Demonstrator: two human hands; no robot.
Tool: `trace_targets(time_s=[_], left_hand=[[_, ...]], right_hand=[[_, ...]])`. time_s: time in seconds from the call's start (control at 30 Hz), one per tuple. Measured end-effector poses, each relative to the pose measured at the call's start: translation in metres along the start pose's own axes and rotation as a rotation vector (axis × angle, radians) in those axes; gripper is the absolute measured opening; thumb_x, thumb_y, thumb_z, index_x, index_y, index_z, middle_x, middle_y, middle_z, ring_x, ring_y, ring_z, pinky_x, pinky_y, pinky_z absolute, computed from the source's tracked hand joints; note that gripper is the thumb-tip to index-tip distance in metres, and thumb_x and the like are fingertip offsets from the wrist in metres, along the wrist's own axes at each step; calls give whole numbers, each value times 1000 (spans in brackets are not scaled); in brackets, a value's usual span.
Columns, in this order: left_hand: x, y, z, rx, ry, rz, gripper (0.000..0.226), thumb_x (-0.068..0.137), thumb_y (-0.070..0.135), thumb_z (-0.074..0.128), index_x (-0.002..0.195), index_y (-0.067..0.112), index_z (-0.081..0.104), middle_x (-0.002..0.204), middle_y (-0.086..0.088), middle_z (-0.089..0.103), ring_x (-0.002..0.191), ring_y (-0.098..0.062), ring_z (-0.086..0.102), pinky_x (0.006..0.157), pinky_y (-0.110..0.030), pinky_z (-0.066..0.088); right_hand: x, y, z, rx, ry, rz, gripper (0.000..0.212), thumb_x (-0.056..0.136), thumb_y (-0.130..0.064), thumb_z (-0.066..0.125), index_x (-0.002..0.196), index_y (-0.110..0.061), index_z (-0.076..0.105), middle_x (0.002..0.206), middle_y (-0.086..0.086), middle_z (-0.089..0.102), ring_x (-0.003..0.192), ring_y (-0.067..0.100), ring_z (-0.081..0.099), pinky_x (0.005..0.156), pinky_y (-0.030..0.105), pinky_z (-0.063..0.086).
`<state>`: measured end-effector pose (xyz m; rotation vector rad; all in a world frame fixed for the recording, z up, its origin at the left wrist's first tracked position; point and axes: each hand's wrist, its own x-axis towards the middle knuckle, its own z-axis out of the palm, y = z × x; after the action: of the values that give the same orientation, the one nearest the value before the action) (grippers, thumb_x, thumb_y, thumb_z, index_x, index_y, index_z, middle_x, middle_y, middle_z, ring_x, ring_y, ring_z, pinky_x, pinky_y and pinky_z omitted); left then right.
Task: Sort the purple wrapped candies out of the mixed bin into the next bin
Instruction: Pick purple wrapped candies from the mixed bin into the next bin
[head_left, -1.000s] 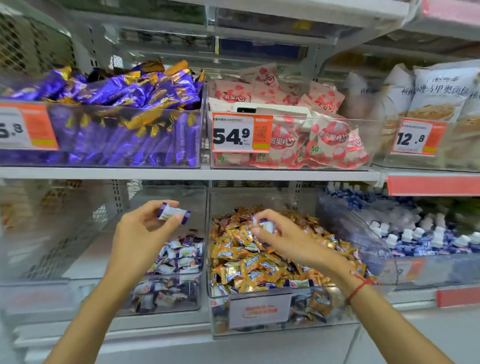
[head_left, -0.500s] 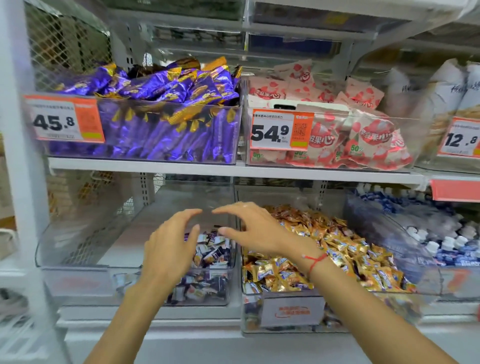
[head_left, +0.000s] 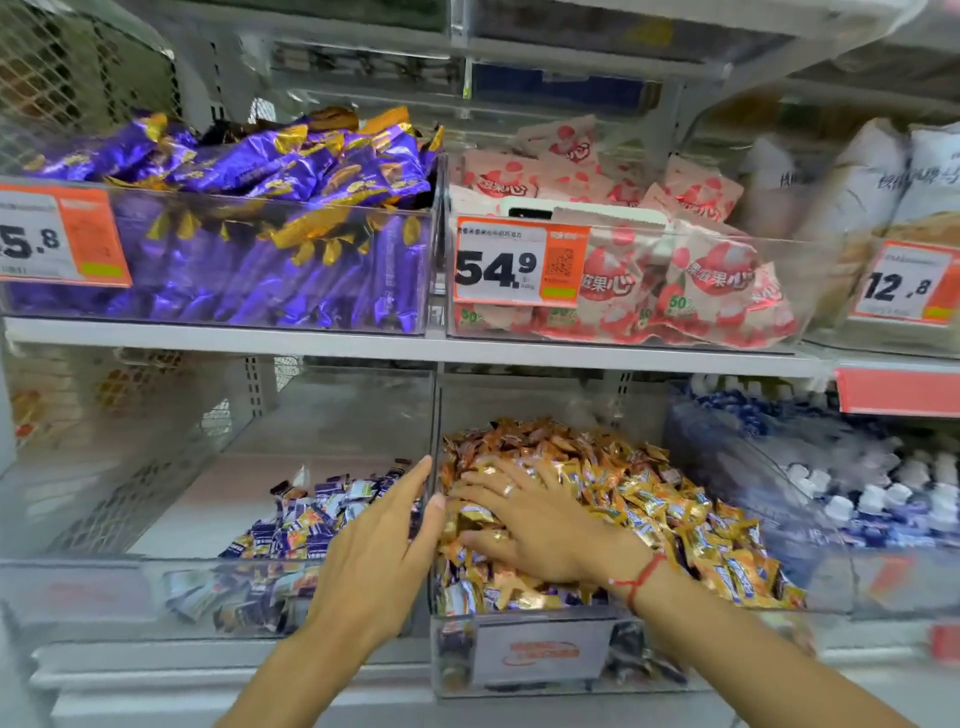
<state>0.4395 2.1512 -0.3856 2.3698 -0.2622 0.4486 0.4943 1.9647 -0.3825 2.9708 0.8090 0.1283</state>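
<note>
Your right hand (head_left: 524, 519) lies flat on the heap of gold-wrapped candies (head_left: 649, 499) in the mixed bin (head_left: 530, 660), fingers spread and straight, pressing into the pile — it grasps nothing that shows. A ring sits on one finger and a red string circles that wrist. Your left hand (head_left: 374, 556) reaches in beside it with its fingers straight and together, released, the fingertips at the clear wall between the two bins; whether they touch the wall, you cannot tell.

The purple wrapped candies (head_left: 306, 525) already lie in a loose pile in the next bin (head_left: 104, 592), just left of the mixed bin on the same lower shelf. A few purple wrappers also show low against the front wall of the mixed bin, under the gold ones.

On the upper shelf (head_left: 363, 345) stand a bin of large purple packets (head_left: 260, 208) and a bin of pink packets (head_left: 675, 270) — the latter carries a price tag (head_left: 519, 262) reading 54.9.
</note>
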Motion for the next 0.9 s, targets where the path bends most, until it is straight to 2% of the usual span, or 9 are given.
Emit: trace_targets(time_s=[0.07,0.17,0.33,0.4,0.53,0.63,0.77,0.87,0.9], left_hand=[[1,-1,1,23,9,3,52,99,48,28,149,38,27,98,-3,65,73,-8,49,61,-22,33],[1,-1,2,47,17,19,50,100,45,28,149,38,26,72,13,50,67,2,47,56,-13,29],[0,2,0,29,15,22,50,100,44,28,149,36,25,64,10,47,63,-2,49,53,-17,30],[0,2,0,27,16,23,51,100,45,27,150,36,25,64,10,47,62,-2,49,52,-17,29],[2,-1,0,15,27,24,53,99,48,26,150,36,22,89,6,60,66,-3,50,54,-16,30],[1,0,-1,18,37,27,52,100,47,27,150,35,23,80,7,53,62,2,51,52,-15,31],[4,3,0,17,54,23,52,99,46,30,149,33,27,116,9,63,76,-3,61,61,-22,43],[6,5,0,12,53,16,51,99,45,34,148,33,31,101,7,68,80,-12,65,65,-27,48],[6,4,0,14,48,15,51,99,45,34,148,33,31,98,9,67,81,-12,66,66,-27,48]], right_hand=[[0,18,1,-6,-21,41,59,96,-62,22,150,-39,19,160,-11,15,147,19,7,118,50,4],[-7,52,1,-40,-52,150,74,81,-72,3,150,-45,11,160,-8,16,147,21,14,117,48,14],[-32,78,1,-138,-93,199,55,103,-46,27,150,-45,0,162,-8,6,147,21,12,117,44,15],[-39,82,-3,-120,-124,216,53,103,-44,28,151,-43,6,162,-10,4,148,21,11,118,45,14],[-55,86,-9,-82,-219,289,50,102,-51,27,150,-43,17,161,-15,4,150,21,2,119,48,7],[-68,81,-16,11,-294,284,54,98,-52,40,148,-47,20,161,-14,9,149,22,1,119,53,7],[-71,67,-49,197,-322,200,53,91,-34,61,139,-46,42,158,-8,22,147,16,11,119,47,12],[-44,47,-64,440,-201,156,43,88,-6,57,124,-29,63,150,-3,40,140,16,33,114,34,25],[-29,37,-63,483,-127,156,41,89,-2,52,120,-27,65,146,-1,46,133,21,44,111,37,34]])
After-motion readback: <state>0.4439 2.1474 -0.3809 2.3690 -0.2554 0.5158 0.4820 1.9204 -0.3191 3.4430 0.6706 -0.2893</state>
